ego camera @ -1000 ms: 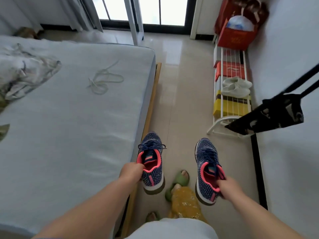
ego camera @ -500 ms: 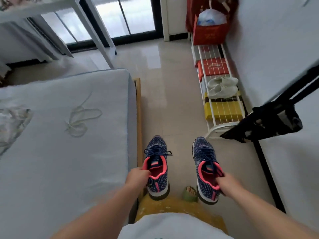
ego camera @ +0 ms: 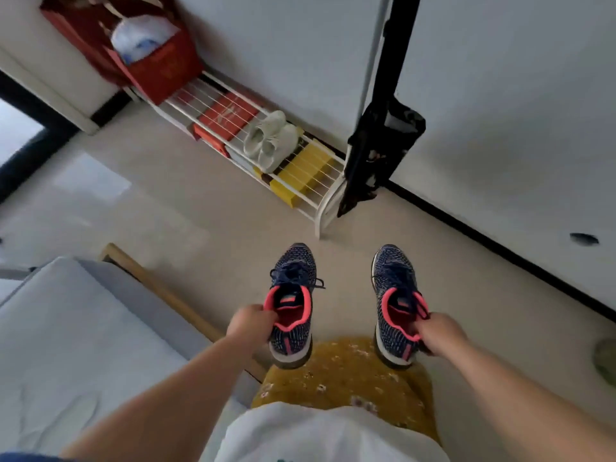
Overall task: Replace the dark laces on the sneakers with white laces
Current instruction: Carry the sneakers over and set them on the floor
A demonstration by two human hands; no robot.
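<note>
- Between the two hands, above the floor (ego camera: pixel 206 208), hang two navy knit sneakers with coral collars, one to each hand, toes pointing away from the person.
- Left hand (ego camera: pixel 248 325): its fingers pinch the collar of the left sneaker (ego camera: pixel 291 301) at the near left side, so the shoe hangs level with its opening upward.
- Right hand (ego camera: pixel 440 331): its fingers clench the collar of the right sneaker (ego camera: pixel 396 301) at the near right side, thumb side tucked into the opening.
- Dark laces (ego camera: pixel 295 275) are threaded and tied on both shoes, just beyond the fingers; by my reading the swap is not begun and the shoes are only being carried to a place to work.
- Holding by the collars keeps the laced fronts free and in sight.
- Left of the left fingers lies the bed (ego camera: pixel 66 328), the likely spot to set them down.
- Well beyond the fingers, a white shoe rack (ego camera: pixel 320 208) by the wall bears a pale pair of shoes (ego camera: pixel 270 138) and boxes.
- White laces are not in view.
</note>
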